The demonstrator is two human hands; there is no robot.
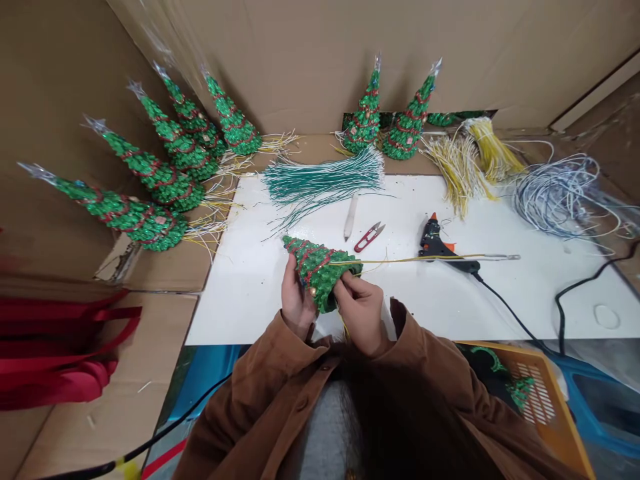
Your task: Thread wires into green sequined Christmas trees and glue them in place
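While the head view looks down over the white tabletop (pixel 250 280), both hands grip one green glitter tree (pixel 320 268), held tilted just above the table's near edge, tip pointing up-left. Left hand (pixel 296 300): fingers wrapped shut round the tree's lower body. Right hand (pixel 361 313): fingers pinched together at the tree's base, where a yellow wire (pixel 425 259) exits and runs to the right, approx. level, across the glue gun (pixel 443 250).

Adjacent items: red snips (pixel 369 237) and a white stick (pixel 351 217) lie just beyond the tree; green wire bundle (pixel 320 181) behind them. Yellow wire bundles (pixel 473 160) and a coil of grey wire (pixel 560 193) sit far right. Finished trees: row of five (pixel 165 173) at left, leaning against the cardboard wall (pixel 450 60); two more (pixel 385 120) upright at rear. Orange basket (pixel 550 407) near right, below table level.
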